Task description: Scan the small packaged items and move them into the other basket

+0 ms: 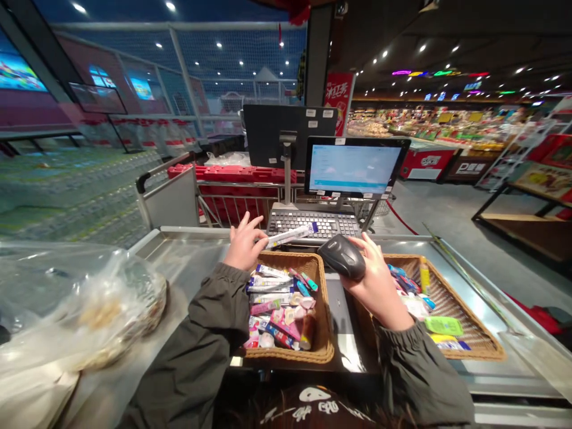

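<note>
Between the thumb and fingers of my left hand (245, 243) is one end of a long, slim white packet with a dark blue tip (292, 235). It points right, in front of the keyboard (313, 221). My right hand (378, 280) grips a black barcode scanner (343, 256), its head turned left toward the packet. Below my left hand a wicker basket (328, 333) holds similar slim packets (272, 285), pink wrappers and other small goods. A second wicker basket (480, 325), right of my right hand, contains a bright green package (444, 325) and a yellow tube (424, 275).
A lit monitor (355, 167) and a dark screen back (286, 134) rise behind the keyboard. Clear plastic bags (98, 304) lie on the metal counter (174, 250) at left. Beyond it stands a cart with red crates (245, 174). A thin green stalk (469, 277) lies at right.
</note>
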Motion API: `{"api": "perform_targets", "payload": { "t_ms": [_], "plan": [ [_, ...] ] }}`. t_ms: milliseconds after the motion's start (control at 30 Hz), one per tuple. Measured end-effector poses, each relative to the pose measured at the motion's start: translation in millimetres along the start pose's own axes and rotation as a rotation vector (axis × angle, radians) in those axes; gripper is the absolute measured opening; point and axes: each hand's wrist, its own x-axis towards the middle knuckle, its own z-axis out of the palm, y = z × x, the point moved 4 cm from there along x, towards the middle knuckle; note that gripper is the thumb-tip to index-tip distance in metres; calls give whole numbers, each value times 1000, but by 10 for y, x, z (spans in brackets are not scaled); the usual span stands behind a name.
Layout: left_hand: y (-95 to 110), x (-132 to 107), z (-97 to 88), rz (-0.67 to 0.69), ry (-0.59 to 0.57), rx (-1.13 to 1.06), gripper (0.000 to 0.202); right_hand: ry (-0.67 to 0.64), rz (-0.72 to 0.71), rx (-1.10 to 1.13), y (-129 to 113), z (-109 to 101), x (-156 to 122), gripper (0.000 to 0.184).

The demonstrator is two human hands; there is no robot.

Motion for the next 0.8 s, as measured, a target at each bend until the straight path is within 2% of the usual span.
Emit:
{"api": "perform_targets", "payload": {
  "t_ms": [167,300,500,700,800],
  "plan": [
    [-253,-281,18,-30,-117,38,21,-29,-37,22,-61,164,64,38],
    [-459,-517,105,-57,-205,34,21,-79,-58,32,-115,265,106,39],
    [-705,-817,305,-64,-341,13,19,-158,-71,32,-177,352,139,45],
    [-808,-1077,606,31,-603,-16,13,-156,-58,13,-158,351,133,42],
    [-838,-1154,740,52,-667,-16,12,-186,-60,10,-153,347,117,45]
  ]
}}
